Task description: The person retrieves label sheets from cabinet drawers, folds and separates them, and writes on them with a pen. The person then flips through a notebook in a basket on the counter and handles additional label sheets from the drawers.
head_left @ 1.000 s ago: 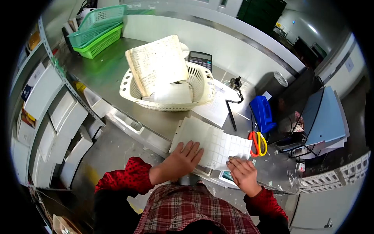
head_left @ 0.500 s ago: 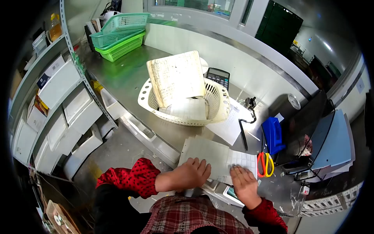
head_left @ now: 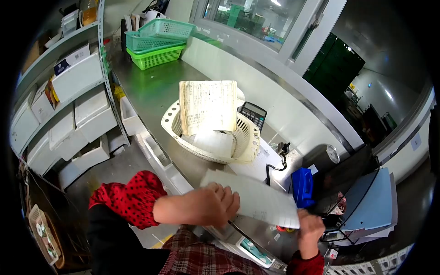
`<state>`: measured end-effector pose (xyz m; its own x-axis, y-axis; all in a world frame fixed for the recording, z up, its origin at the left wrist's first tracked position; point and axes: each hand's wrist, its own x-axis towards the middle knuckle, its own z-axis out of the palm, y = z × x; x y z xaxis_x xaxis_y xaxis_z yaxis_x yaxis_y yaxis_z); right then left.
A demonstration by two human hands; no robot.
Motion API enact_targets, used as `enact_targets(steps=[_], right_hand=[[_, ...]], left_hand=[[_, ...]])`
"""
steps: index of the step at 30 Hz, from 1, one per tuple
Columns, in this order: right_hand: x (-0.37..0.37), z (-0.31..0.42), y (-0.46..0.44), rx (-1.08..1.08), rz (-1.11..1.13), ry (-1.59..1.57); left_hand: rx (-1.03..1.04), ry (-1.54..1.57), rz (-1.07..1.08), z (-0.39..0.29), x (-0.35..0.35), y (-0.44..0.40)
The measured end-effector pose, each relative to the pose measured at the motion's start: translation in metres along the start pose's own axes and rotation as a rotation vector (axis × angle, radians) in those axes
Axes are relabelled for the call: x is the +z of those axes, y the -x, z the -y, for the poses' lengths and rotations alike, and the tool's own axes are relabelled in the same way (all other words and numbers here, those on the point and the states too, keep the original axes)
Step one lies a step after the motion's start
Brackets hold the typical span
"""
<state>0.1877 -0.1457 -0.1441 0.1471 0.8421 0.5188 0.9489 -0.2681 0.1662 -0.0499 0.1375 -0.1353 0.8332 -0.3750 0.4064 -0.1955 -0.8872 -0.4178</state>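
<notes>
The open paper booklet (head_left: 263, 198) hangs tilted above the metal table, partly blurred. My left hand (head_left: 204, 205) is closed at its left end, with curled fingers on the edge. At its right corner my right hand (head_left: 310, 229) pinches the paper. A cream basket (head_left: 213, 153) beyond holds an open handwritten notebook (head_left: 208, 105) standing upright and a loose white sheet (head_left: 214, 143). Another printed sheet (head_left: 263, 158) lies flat right of the basket. The scissors' handles (head_left: 282, 228) are mostly hidden under the booklet.
Green baskets (head_left: 156, 56) are stacked at the back left. A calculator (head_left: 253, 114) stands behind the cream basket. At the right are a blue plastic object (head_left: 302, 187), a dark cylinder (head_left: 319, 158) and a wire rack with blue folders (head_left: 372, 201). White bins (head_left: 78, 75) fill the left shelves.
The booklet has come up off the table, its right end raised by my right hand, which moved right. My left hand has shifted slightly left. The view has turned.
</notes>
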Motion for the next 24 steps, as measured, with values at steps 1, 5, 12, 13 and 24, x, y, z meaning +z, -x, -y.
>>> enact_targets(steps=[1, 5, 12, 13, 24], right_hand=[[-0.01, -0.007, 0.002, 0.103, 0.133, 0.17], [-0.069, 0.048, -0.043, 0.151, -0.144, 0.092], [0.003, 0.09, -0.136, -0.208, -0.013, -0.064], [0.01, 0.087, -0.141, -0.21, -0.011, -0.055], [0.037, 0.086, -0.245, -0.204, -0.325, 0.051]], left_hand=[[-0.028, -0.044, 0.009, 0.007, -0.008, 0.0], [-0.108, -0.111, -0.053, 0.032, -0.025, -0.01], [0.08, -0.148, -0.146, 0.049, -0.01, -0.015], [-0.018, 0.147, -0.008, 0.064, -0.006, -0.01], [-1.336, 0.953, -0.408, 0.268, 0.148, 0.08]])
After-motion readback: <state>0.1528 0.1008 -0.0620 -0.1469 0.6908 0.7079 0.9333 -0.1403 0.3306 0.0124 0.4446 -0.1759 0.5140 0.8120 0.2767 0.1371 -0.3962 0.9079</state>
